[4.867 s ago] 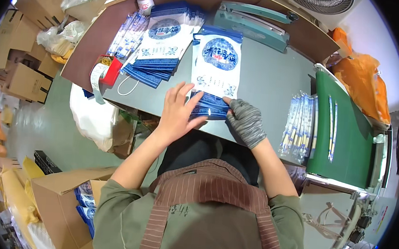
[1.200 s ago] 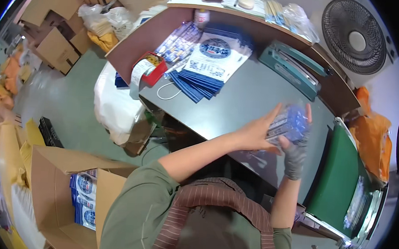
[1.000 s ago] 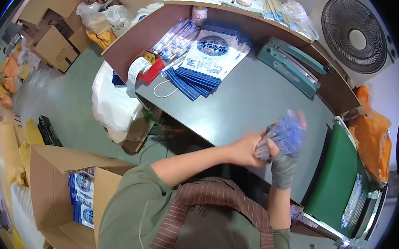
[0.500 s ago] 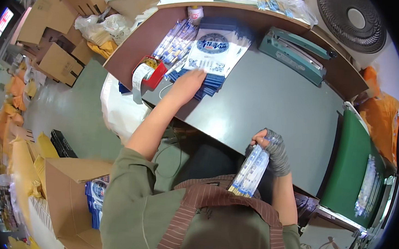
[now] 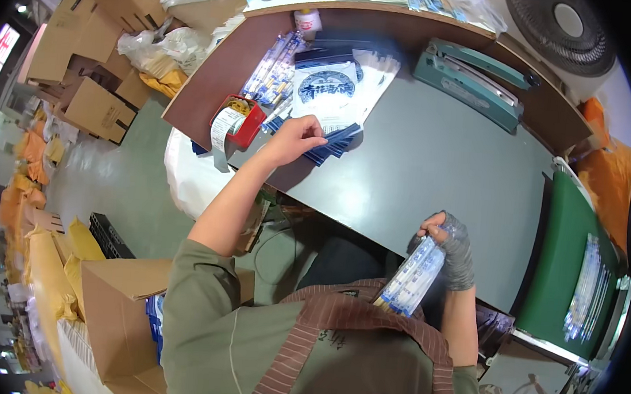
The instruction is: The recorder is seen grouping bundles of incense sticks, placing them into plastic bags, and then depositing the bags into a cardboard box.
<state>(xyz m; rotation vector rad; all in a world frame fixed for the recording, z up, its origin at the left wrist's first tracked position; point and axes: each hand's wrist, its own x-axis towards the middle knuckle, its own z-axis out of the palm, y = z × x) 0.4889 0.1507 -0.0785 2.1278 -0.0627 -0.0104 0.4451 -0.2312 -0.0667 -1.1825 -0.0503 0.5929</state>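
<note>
My left hand is at the near end of a pile of flat blue-and-white printed bags. Its thumb and fingers are closed at the lower edge of the top bag; the exact contact is partly hidden by the fingers. More bags with dark blue ends lie fanned beneath. My right hand, in a grey fingerless glove, is closed round one end of a bundle of slim blue-and-white sticks in clear wrapping. The bundle hangs slanting toward my apron, past the near table edge.
Loose wrapped sticks lie left of the bags, near a red tape dispenser. A green bag sealer stands at the back right. On the right is a green surface with more sticks; an open carton is at lower left.
The top bag has slid toward me and slightly left, along with my left hand, whose fingers have drawn together. My right hand still grips the bundle and appears slightly lower and further right.
</note>
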